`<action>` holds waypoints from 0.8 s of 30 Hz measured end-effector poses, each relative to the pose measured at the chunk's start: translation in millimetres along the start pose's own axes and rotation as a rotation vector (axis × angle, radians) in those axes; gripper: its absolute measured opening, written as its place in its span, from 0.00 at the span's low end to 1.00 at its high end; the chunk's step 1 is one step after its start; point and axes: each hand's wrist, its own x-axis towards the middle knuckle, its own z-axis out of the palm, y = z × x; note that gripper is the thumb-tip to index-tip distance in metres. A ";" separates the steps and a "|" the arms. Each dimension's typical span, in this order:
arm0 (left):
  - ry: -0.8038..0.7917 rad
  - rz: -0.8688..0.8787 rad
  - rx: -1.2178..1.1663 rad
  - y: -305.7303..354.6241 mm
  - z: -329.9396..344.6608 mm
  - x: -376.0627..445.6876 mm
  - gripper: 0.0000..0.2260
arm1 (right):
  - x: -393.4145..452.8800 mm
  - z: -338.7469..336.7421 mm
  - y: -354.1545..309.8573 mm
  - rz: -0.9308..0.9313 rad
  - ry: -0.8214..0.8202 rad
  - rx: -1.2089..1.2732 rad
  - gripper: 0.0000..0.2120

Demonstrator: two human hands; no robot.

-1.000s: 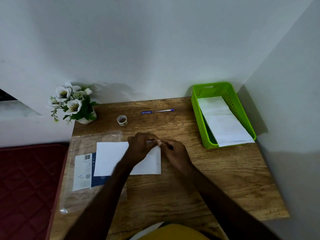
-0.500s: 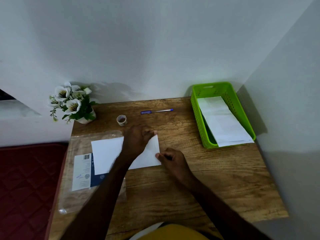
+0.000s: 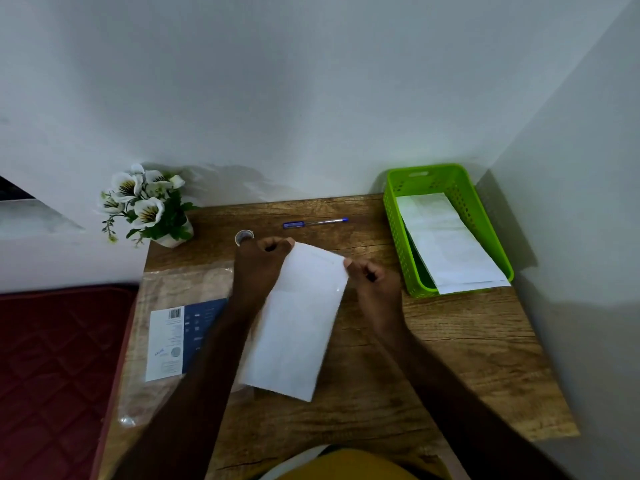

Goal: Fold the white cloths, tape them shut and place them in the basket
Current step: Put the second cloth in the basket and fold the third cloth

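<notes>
A person seated at a wooden counter (image 3: 433, 358) is holding a folded white cloth (image 3: 298, 323) up off the surface by its far edge, so it is hanging down toward them. The left hand (image 3: 261, 268) is pinching the far left corner and the right hand (image 3: 372, 280) is pinching the far right corner, the fingers of both curled tightly on the cloth. A green basket (image 3: 460, 188) is standing to the right, close by, with a folded cloth (image 3: 446, 244) already lying in it and poking out over its near rim. A small roll of tape (image 3: 244, 236) is sitting just behind the left hand.

The risk here is the fold slipping open, since only the top corners are being gripped and the lower end is hanging free. Whether tape is holding it shut cannot be told. A careless drop could also leave it resting on the overhanging cloth and sliding out of the basket.
</notes>
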 end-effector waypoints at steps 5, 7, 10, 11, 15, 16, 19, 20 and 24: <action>0.027 -0.110 -0.061 -28.0 13.0 -13.9 0.05 | 26.4 11.9 -0.4 -0.062 0.031 -0.273 0.10; 0.074 -0.127 0.032 -41.3 19.9 -16.5 0.06 | 29.0 17.3 4.6 -0.102 0.016 -0.399 0.11; 0.137 -0.114 0.152 -54.4 26.0 -19.4 0.09 | 29.8 23.2 15.2 -0.125 0.016 -0.556 0.10; 0.148 -0.094 0.184 -57.1 26.7 -19.9 0.10 | 30.1 24.7 19.3 -0.133 0.019 -0.595 0.10; 0.184 -0.027 0.309 -59.8 28.8 -19.5 0.10 | 29.6 29.5 31.7 -0.177 0.065 -0.677 0.07; 0.193 -0.019 0.333 -59.8 29.7 -18.3 0.10 | 29.0 30.5 33.5 -0.188 0.085 -0.686 0.06; 0.208 -0.012 0.362 -59.6 31.4 -15.3 0.09 | 28.4 31.3 36.4 -0.199 0.114 -0.690 0.04; 0.207 -0.008 0.367 -60.2 31.9 -14.4 0.09 | 28.0 30.9 36.8 -0.203 0.120 -0.697 0.03; 0.201 0.004 0.375 -62.6 33.4 -12.8 0.06 | 26.0 29.5 35.3 -0.226 0.130 -0.721 0.02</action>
